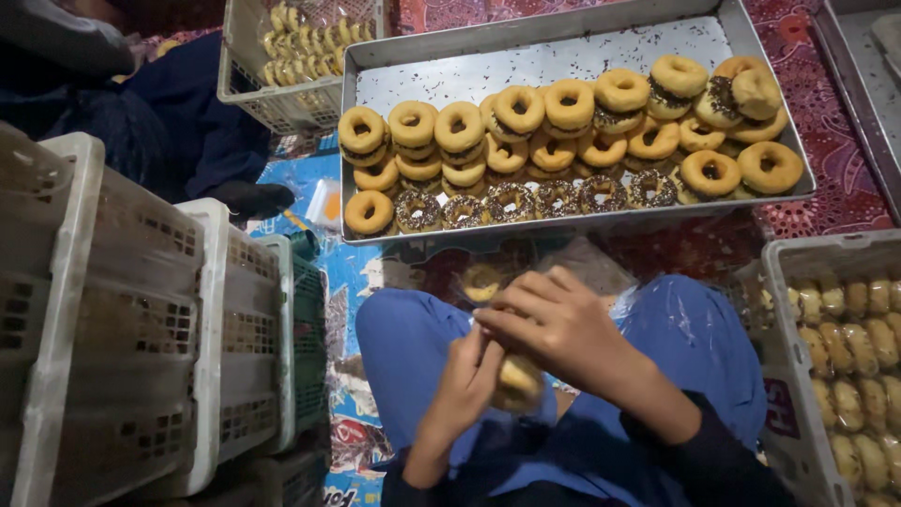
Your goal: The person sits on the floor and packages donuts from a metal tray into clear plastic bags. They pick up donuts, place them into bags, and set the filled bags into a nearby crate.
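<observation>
My left hand [466, 380] and my right hand [552, 324] meet over my lap, both closed on a clear plastic bag [582, 266] with a doughnut [517, 380] inside. Another doughnut [481, 281] shows through the plastic just above my fingers. In front of my knees lies a metal tray [526, 66] packed with rows of plain and chocolate-sprinkled doughnuts [563, 141].
White plastic crates [141, 310] stand stacked at my left. A crate [784, 310] of bagged doughnuts sits at my right. Another crate [291, 56] of packed doughnuts is at the back left, beside a seated person in dark clothes [178, 122]. A patterned mat covers the floor.
</observation>
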